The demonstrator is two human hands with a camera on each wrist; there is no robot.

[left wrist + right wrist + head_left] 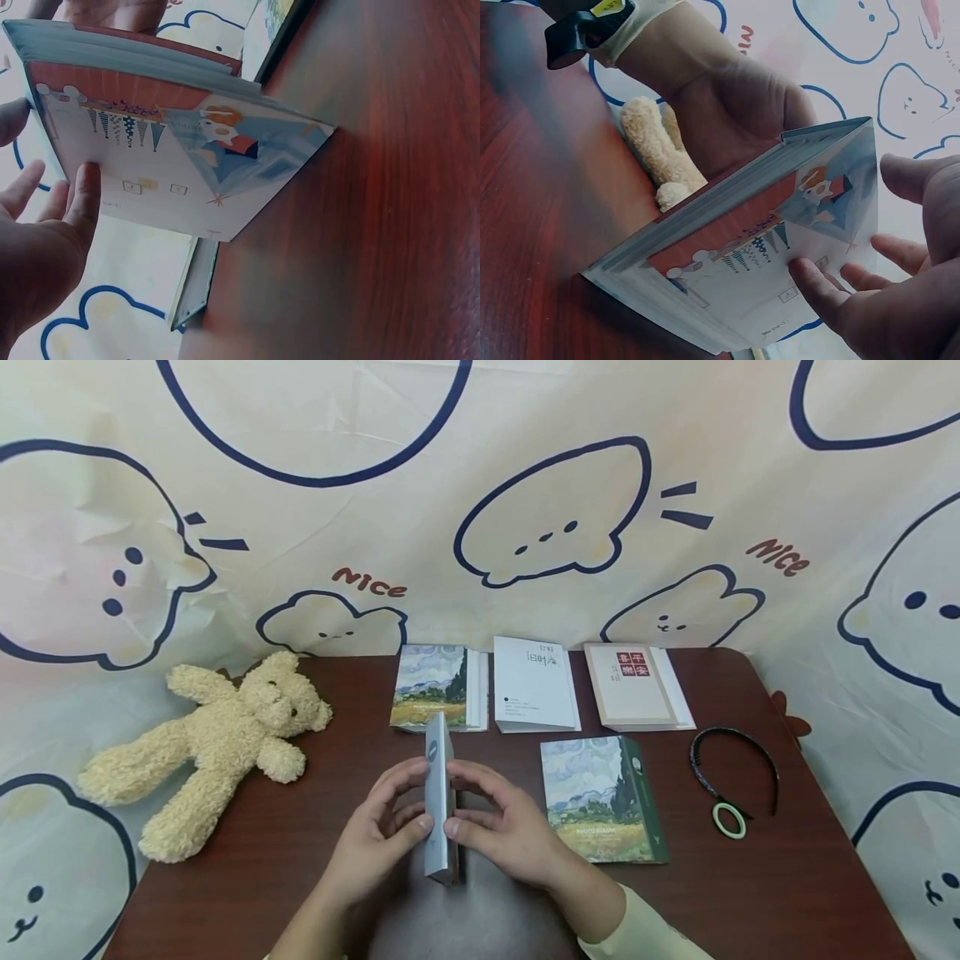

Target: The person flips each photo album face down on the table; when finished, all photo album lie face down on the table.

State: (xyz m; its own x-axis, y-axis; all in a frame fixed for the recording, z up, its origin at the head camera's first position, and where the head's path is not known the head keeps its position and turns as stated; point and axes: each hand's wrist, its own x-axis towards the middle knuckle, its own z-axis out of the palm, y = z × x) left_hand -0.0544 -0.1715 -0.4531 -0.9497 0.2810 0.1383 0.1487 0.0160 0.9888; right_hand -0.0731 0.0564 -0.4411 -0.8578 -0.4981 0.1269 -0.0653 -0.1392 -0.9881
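A photo album (439,856) stands on edge at the table's front, its grey spine facing me. My left hand (375,835) holds it from the left, thumb by the spine and fingers against the cover. From the right, my right hand (517,835) grips the opposite cover. The left wrist view shows one illustrated cover (150,176), pink and white with a string of pennants and a blue corner. In the right wrist view a similar cover (757,270) lies under the right fingertips, and layered pages show along the album's edge.
To the right lies a landscape-painting album (592,802) with a green spine. Behind stand another landscape album (427,685), a white album (532,685) and a cream album (630,685) with a red square. A teddy bear (225,735) lies left; a headband (772,764) and green ring (729,821) lie right.
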